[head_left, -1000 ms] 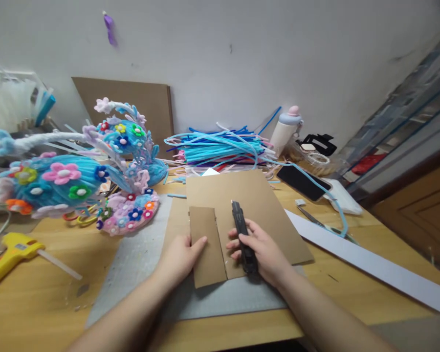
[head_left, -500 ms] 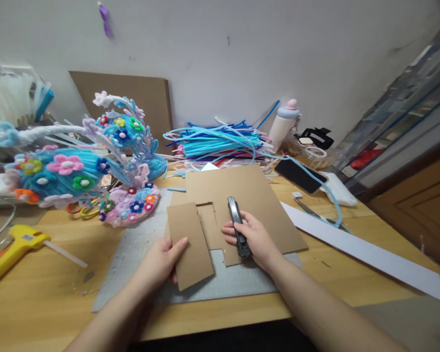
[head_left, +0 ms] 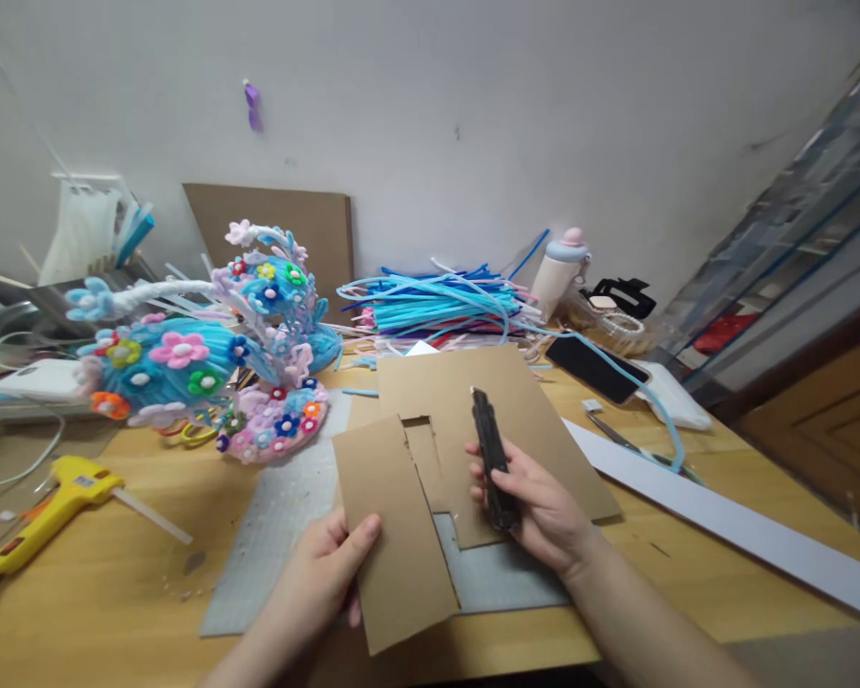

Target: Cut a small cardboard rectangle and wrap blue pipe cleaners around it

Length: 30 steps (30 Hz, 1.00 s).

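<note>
Left hand (head_left: pixel 333 556) pinches a cardboard piece (head_left: pixel 399 540), since shifted, baring a notch (head_left: pixel 422 462); right hand (head_left: pixel 541 506) stays curled around a black cutter (head_left: pixel 491 454).

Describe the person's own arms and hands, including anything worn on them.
The left hand and right hand are ungloved. Both the left forearm and right forearm are bare, with no sleeve in view. No watch, bracelet or ring shows on the visible parts.

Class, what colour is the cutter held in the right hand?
The cutter is black, seen best in the head view.
</note>
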Tool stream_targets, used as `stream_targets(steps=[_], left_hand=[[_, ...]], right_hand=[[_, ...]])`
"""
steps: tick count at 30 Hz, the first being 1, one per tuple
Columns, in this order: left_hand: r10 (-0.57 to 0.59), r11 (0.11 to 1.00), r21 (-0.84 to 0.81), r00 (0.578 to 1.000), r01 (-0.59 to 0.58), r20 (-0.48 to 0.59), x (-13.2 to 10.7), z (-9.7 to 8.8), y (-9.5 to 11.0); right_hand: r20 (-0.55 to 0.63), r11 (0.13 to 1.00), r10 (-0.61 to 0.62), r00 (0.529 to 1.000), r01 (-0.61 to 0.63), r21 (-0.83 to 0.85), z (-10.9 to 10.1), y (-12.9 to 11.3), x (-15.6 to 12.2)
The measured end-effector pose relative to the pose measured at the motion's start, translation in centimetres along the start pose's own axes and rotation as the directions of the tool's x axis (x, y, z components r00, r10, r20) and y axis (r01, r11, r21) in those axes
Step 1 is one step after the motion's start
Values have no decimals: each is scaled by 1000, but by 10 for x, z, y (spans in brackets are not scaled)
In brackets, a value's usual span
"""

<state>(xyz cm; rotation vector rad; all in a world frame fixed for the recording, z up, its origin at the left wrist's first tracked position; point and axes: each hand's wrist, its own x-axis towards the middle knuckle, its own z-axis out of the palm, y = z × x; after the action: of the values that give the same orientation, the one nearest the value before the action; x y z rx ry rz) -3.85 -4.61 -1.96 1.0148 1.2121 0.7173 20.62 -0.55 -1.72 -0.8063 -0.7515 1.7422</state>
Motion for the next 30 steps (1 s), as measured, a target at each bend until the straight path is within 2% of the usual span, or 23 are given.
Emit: stream_targets(steps=[4,7,12,15,19,21,23,24,25,26,27,29,30], left_hand=[[-20,1000,3,999,20,-32,3,-1,0],[-17,999,39,998,20,-66,8,-1,4],[4,997,81,1000,-4,1,11,0,11],[1,997,74,1000,-1,-4,14,2,11],[36,999,43,993,-31,-115,17,0,9],[164,978,173,951,-120,-262,15,-3,10],[349,895,410,846,-174,-403,10,-5,13],[424,842,512,797,-172,-429,6,-3,15],[464,804,571,778,-168,-424,3,0,16],[461,793,585,796,-171,-393,-1,4,15],[421,807,560,847,-188,-324,-3,11,14],[289,883,408,954,-231,-85,-6,28,9],[239,922,298,969,-246,60,-7,37,5]], right_hand=[[-64,996,-37,997,41,74,5,2,-5],[-112,994,44,993,-32,105,1,5,-5],[-238,995,96,967,-84,58,-9,7,-7],[-240,995,85,967,-94,-26,-11,6,-11],[-199,991,103,975,-118,-65,-9,4,-16],[-151,996,73,986,-79,-32,-5,4,-19],[-75,999,38,996,-40,-29,0,5,-23],[-31,999,28,999,-29,-41,3,7,-25],[16,998,27,1000,-26,-55,7,9,-27],[61,997,35,998,-31,-69,12,12,-28],[94,996,42,995,-35,-78,18,15,-30],[117,998,35,993,-29,-54,31,23,-32],[115,999,29,993,-25,-32,39,28,-32]])
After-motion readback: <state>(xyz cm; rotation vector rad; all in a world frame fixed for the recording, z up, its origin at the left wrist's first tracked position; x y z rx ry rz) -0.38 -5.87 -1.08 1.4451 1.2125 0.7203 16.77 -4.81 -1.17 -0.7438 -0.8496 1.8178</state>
